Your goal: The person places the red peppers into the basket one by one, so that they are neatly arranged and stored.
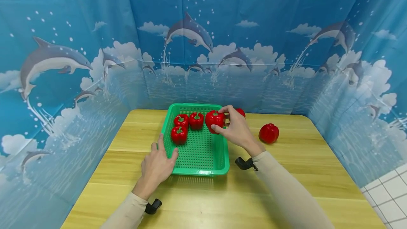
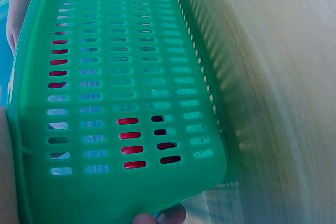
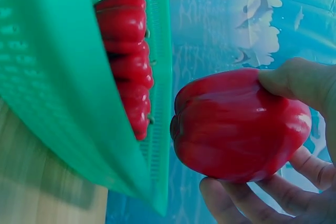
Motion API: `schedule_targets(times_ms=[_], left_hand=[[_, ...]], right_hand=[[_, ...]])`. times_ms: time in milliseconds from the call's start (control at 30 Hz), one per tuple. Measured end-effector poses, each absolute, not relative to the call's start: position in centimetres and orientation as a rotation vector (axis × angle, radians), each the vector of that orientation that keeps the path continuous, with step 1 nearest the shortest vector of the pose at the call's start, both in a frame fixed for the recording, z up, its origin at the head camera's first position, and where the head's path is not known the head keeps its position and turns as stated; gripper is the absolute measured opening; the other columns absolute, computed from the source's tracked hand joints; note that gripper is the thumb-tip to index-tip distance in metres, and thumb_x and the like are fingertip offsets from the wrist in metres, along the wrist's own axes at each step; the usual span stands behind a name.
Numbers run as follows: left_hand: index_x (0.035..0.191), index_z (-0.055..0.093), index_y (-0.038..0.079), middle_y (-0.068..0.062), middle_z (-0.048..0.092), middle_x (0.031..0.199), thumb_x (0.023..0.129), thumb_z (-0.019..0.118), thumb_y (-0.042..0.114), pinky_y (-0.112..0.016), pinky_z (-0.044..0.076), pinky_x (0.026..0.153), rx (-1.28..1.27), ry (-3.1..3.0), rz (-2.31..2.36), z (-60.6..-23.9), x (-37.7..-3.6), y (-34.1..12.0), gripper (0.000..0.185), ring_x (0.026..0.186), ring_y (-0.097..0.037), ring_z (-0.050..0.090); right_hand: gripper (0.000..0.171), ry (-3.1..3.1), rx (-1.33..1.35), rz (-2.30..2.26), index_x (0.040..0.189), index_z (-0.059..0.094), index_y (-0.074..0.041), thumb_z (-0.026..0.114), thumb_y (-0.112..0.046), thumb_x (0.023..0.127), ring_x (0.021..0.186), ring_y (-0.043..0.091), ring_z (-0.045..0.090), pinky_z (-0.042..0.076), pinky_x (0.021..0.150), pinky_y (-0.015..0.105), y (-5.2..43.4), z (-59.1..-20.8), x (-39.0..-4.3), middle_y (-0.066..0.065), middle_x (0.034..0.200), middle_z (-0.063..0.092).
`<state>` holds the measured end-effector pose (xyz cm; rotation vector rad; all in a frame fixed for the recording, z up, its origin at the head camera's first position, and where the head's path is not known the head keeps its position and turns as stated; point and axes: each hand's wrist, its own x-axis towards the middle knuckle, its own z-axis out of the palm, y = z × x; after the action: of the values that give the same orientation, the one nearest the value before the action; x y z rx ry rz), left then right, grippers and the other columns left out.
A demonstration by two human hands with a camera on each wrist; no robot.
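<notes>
A green slotted basket (image 1: 219, 165) sits on the wooden table and holds three red bell peppers (image 1: 179, 134) in its far left part. My right hand (image 1: 233, 128) grips another red pepper (image 1: 214, 120) just above the basket's far right side; the right wrist view shows this pepper (image 3: 239, 124) between thumb and fingers beside the basket wall (image 3: 63, 93). My left hand (image 1: 156, 165) rests on the basket's near left corner, fingers over its rim. The left wrist view shows the basket wall (image 2: 121, 93) close up.
Two more red peppers lie on the table right of the basket: one (image 1: 269, 133) in the open, one (image 1: 240, 112) partly hidden behind my right hand. A blue dolphin-print curtain (image 1: 203, 38) encloses the table on three sides. White floor tiles (image 1: 391, 183) show at right.
</notes>
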<state>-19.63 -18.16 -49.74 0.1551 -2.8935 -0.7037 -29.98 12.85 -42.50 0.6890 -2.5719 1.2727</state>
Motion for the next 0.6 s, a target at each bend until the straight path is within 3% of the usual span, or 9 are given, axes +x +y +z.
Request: schedule_targets(times_ms=[200, 433, 600], left_hand=[[0.186, 0.018, 0.006, -0.035, 0.058, 0.161, 0.115, 0.060, 0.060, -0.036, 0.045, 0.048, 0.157, -2.889, -0.703, -49.9, -19.6, -18.1, 0.099, 0.056, -0.029, 0.055], [0.187, 0.018, 0.007, -0.035, 0.058, 0.161, 0.115, 0.062, 0.060, -0.036, 0.045, 0.048, 0.157, -2.886, -0.701, -50.0, -19.5, -18.0, 0.099, 0.056, -0.028, 0.055], [0.186, 0.020, 0.004, -0.036, 0.059, 0.159, 0.115, 0.063, 0.057, -0.036, 0.046, 0.048, 0.152, -2.877, -0.702, -49.8, -19.6, -18.0, 0.099, 0.056, -0.028, 0.055]], right_hand=[[0.059, -2.597, 0.700, 1.200, 0.147, 0.060, -0.009, 0.092, -0.033, 0.103, 0.112, 0.034, 0.073, 0.064, 0.090, 0.047, 11.3, -42.6, -30.6, 0.014, 0.149, 0.070], [0.060, -2.592, 0.712, 1.197, 0.146, 0.059, -0.008, 0.093, -0.032, 0.102, 0.126, 0.037, 0.072, 0.065, 0.098, 0.055, 9.9, -42.7, -31.0, 0.016, 0.150, 0.069], [0.063, -2.619, 0.716, 1.217, 0.148, 0.057, -0.008, 0.092, -0.033, 0.103, 0.127, 0.037, 0.069, 0.064, 0.102, 0.056, 8.8, -42.8, -31.4, 0.016, 0.154, 0.067]])
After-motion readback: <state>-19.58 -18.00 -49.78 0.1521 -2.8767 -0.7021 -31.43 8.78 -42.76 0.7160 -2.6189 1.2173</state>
